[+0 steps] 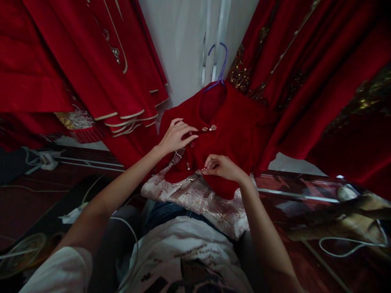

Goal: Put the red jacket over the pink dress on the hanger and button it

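Note:
A red garment [232, 118] with small jewelled fasteners lies over my lap, its neck on a purple hanger [224, 65]. My left hand [177, 136] is over its left side, thumb and fingers apart, with the fingertips close to a jewelled fastener [210, 128] below the neckline. Lower down, my right hand [222, 167] is closed in a pinch on another jewelled fastener [202, 171] at the garment's edge. A third small ornament [188, 166] and a beaded fringe [178, 155] show between and below the hands. Shiny pink-white patterned fabric [189, 189] lies beneath the red cloth.
Red garments with pale trim [122, 93] hang at the left. More red clothes with gold sequins [240, 73] hang at the right. Behind stands a white cabinet [180, 44] with metal handles. A white cable [351, 244] and brown material [360, 219] lie at lower right.

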`<state>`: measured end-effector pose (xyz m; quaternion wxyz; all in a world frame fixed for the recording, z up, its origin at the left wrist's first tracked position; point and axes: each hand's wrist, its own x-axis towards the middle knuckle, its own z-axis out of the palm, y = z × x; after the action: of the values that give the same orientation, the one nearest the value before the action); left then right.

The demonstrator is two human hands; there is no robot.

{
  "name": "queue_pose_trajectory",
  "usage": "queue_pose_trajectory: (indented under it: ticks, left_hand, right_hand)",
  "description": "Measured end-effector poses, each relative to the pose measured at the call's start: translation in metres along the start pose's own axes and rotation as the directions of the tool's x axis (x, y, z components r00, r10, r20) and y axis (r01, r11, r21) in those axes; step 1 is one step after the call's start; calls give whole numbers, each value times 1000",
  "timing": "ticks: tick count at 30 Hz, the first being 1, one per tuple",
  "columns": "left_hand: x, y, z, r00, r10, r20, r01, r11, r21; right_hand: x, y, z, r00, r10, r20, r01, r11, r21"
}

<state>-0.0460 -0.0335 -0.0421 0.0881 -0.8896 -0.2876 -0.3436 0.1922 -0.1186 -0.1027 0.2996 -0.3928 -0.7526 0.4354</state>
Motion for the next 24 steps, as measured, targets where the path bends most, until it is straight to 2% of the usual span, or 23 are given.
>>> queue_pose_trajectory:
  ticks: [2,4,11,16,19,24]
  left_hand:
    - [10,9,4,997,-45,-59,46,999,9]
    - [21,18,7,997,-43,-69,44,999,23]
    - [41,32,16,999,42,-24,-40,995,96]
    - [48,36,20,999,51,-6,-50,993,107]
    - [52,38,19,997,77,15,-78,995,55]
    - [57,39,15,987,137,78,-141,989,41]
  right_hand:
    - [-4,-2,-4,999,22,50,-23,1000,12]
    - [-9,-7,-9,995,42,91,-46,998,32]
    - [-29,-31,-26,970,97,221,-109,993,43]
    - [-37,-35,-32,947,124,297,-149,987,62]
    - [-36,-31,-35,958,111,263,-134,988,71]
    - [-34,-28,-35,993,59,107,-63,997,36]
